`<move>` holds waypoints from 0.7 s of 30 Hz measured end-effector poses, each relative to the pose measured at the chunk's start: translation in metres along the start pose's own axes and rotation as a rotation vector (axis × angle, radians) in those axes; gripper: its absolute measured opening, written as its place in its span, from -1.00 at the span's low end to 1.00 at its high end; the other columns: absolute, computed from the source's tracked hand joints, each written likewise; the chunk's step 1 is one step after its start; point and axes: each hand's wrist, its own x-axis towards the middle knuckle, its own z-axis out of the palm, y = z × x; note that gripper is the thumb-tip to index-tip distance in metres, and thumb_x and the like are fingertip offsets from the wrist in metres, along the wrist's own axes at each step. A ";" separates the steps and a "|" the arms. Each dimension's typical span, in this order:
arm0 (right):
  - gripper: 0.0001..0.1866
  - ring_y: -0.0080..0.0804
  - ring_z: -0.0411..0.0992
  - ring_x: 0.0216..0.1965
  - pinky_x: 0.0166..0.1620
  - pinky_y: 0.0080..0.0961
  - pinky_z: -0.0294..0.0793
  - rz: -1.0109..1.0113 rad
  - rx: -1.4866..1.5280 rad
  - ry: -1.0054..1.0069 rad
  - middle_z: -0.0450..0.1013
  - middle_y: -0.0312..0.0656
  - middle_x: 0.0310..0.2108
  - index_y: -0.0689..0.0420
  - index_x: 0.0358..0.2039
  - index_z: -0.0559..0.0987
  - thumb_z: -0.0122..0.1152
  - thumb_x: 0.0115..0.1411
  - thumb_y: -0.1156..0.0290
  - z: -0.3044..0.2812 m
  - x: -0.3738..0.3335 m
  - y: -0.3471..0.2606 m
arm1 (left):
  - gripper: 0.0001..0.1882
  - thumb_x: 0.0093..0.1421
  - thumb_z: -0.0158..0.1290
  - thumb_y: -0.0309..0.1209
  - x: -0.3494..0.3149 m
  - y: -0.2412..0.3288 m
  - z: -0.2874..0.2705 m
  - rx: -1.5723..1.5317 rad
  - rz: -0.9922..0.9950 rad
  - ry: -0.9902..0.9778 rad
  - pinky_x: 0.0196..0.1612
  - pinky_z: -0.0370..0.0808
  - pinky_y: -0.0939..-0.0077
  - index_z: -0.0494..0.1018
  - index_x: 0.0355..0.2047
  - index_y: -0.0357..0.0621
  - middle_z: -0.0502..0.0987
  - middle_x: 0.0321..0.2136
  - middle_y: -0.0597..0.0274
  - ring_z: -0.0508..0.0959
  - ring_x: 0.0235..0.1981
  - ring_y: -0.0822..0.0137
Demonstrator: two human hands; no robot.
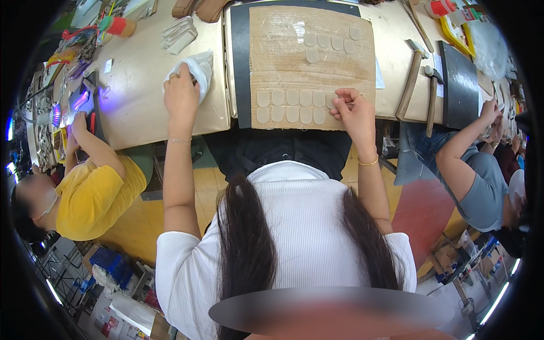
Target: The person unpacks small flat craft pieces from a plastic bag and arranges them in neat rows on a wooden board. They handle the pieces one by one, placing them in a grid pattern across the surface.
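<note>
A brown cardboard sheet lies in front of me on a black board. Small pale pieces with rounded ends are laid in two rows along its near edge, and several more are scattered on its far right part. At the right end of the upper row, my right hand pinches one pale rounded piece between thumb and finger, down at the cardboard. My left hand reaches into the mouth of a white plastic bag left of the board. Its fingertips are partly hidden there.
Beyond the bag sits a stack of pale strips. Two hammers rest to the right, near a black slab. A red-lidded jar stands far left. Co-workers sit close on both sides, one in a yellow shirt.
</note>
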 end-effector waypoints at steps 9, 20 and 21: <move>-0.80 -0.28 0.45 -0.38 -0.28 -0.41 0.45 -0.284 -0.441 0.087 0.40 -0.13 -0.36 0.20 -0.24 0.53 0.23 0.07 0.53 0.002 -0.001 -0.003 | -0.66 0.08 0.08 -0.42 0.006 0.006 0.005 0.039 0.015 0.075 -0.27 0.53 0.13 0.34 -0.11 -0.14 0.48 -0.28 -0.14 0.55 -0.26 -0.08; -0.86 -0.42 0.35 -0.49 -0.33 -0.51 0.38 -0.344 -0.422 0.102 0.36 -0.19 -0.36 0.24 -0.32 0.55 0.25 0.10 0.49 0.001 -0.006 -0.005 | -0.74 0.10 0.04 -0.48 0.019 -0.016 -0.013 -0.438 -0.056 0.058 -0.24 0.52 0.26 0.51 -0.17 -0.19 0.56 -0.24 -0.07 0.60 -0.32 0.01; -0.86 -0.44 0.34 -0.50 -0.35 -0.52 0.38 -0.351 -0.420 0.106 0.36 -0.20 -0.36 0.24 -0.32 0.55 0.25 0.10 0.50 0.001 -0.007 -0.006 | -0.74 0.09 0.06 -0.48 0.021 -0.020 -0.016 -0.484 -0.097 0.023 -0.25 0.51 0.30 0.52 -0.18 -0.21 0.57 -0.25 -0.05 0.60 -0.32 0.06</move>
